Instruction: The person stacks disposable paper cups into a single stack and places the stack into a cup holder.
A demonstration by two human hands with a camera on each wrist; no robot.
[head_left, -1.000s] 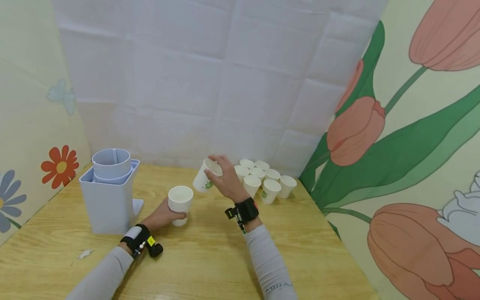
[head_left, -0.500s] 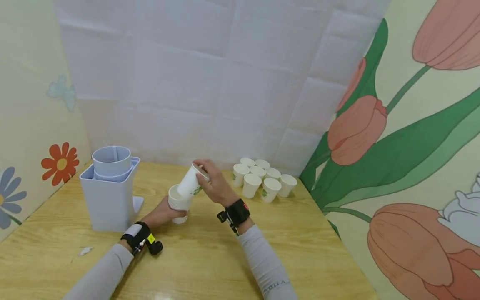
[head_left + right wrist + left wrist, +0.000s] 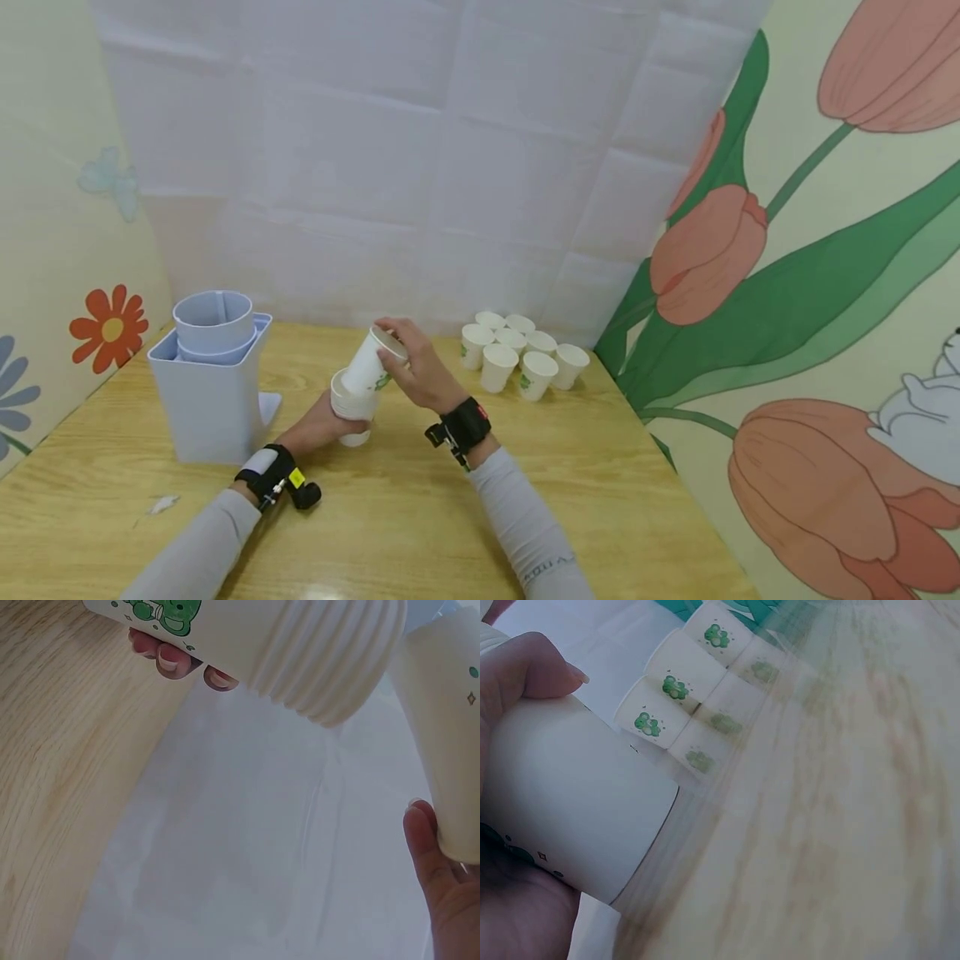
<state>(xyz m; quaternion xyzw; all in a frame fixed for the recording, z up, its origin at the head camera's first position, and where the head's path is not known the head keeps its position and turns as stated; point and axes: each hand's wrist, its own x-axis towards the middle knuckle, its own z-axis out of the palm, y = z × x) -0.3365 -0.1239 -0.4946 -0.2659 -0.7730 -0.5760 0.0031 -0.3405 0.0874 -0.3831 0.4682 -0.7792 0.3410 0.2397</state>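
Note:
My left hand [image 3: 321, 423] grips a stack of nested white paper cups [image 3: 354, 407], upright just above or on the table; which of these I cannot tell. In the right wrist view the stacked rims [image 3: 330, 660] show as several ridges, with the left fingers [image 3: 174, 661] curled underneath. My right hand [image 3: 426, 372] pinches a single paper cup [image 3: 363, 362] near its rim. That cup leans to the left, its base inside the mouth of the stack. A green printed figure marks its side. The left wrist view shows the gripped bottom cup [image 3: 577, 795] close up.
Several white paper cups [image 3: 498, 367] stand upright in a cluster at the back right. A pale blue bin [image 3: 210, 412] with a round container [image 3: 213, 315] in its top stands at the left. A white scrap [image 3: 162, 504] lies on the wooden table [image 3: 390, 533].
My right hand has moved left with the single cup, bringing its base from beside the stack into the stack's mouth. The left hand has stayed nearly in place with the stack.

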